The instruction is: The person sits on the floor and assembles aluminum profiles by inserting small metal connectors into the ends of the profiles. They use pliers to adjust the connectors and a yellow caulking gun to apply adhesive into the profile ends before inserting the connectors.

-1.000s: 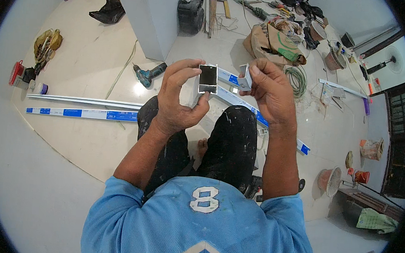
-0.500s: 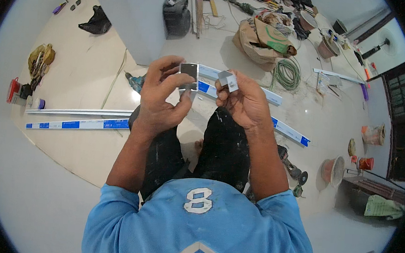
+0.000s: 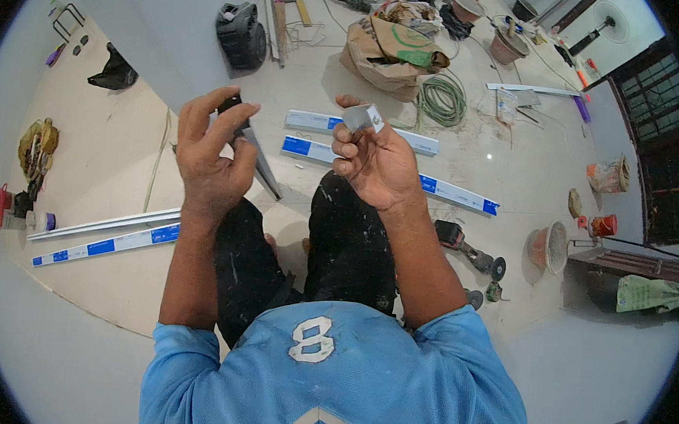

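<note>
Between the fingers and thumb of my left hand point(image 3: 214, 152) is a metal channel piece point(image 3: 264, 169), dark near the grip and grey along its length. It slants down to the right past my knee; part of it is hidden by my fingers. My right hand point(image 3: 382, 164), palm up, pinches a small silver angled metal bracket point(image 3: 363, 119) with a small hole or screw in one face. The two pieces are apart. Beyond my hands, blue-and-white wrapped long profiles point(image 3: 455, 195) lie on the tiled floor.
More long profiles point(image 3: 105, 247) lie at the left. An angle grinder point(image 3: 471, 249) rests right of my legs. Farther off are a coiled green hose point(image 3: 442, 101), a brown paper sack point(image 3: 393, 58) and a black container point(image 3: 241, 36). A bucket point(image 3: 548, 249) stands at the right.
The channel piece has turned from showing its square end to showing its length. My left hand has moved left, away from the right hand and bracket. The whole view has shifted.
</note>
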Available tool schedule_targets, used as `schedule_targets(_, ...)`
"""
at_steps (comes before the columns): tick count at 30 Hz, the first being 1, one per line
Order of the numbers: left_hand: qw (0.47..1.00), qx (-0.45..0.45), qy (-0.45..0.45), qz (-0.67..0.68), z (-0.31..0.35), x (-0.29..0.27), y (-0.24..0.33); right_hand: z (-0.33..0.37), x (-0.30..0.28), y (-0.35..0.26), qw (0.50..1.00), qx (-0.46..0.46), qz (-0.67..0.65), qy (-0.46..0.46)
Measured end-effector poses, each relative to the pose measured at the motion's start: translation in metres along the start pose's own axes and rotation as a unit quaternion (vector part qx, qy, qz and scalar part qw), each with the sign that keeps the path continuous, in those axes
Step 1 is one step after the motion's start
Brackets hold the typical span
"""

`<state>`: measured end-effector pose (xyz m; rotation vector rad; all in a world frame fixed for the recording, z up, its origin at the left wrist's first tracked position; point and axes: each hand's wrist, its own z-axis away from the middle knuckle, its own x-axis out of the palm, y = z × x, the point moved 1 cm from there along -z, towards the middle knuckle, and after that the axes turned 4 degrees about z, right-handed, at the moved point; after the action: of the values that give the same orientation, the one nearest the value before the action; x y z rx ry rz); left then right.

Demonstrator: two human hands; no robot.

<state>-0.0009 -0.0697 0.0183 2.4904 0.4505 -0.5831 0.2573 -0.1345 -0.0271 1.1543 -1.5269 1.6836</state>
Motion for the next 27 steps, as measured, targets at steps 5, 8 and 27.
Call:
schedule_targets(5, 0.999, -0.018, 0.005, -0.039, -0.007, -0.002, 0.001, 0.008, 0.001, -0.003, 0.996, -0.014, -0.02, 0.084)
schedule_targets(8, 0.998, -0.043, 0.012, -0.038, -0.009, 0.0, -0.007, 0.009, 0.001, 0.0, 0.994, -0.024, -0.053, 0.091)
schedule_targets(27, 0.998, -0.064, 0.022, 0.008, -0.008, -0.012, -0.019, 0.014, 0.009, 0.0, 0.991, -0.037, -0.078, 0.107)
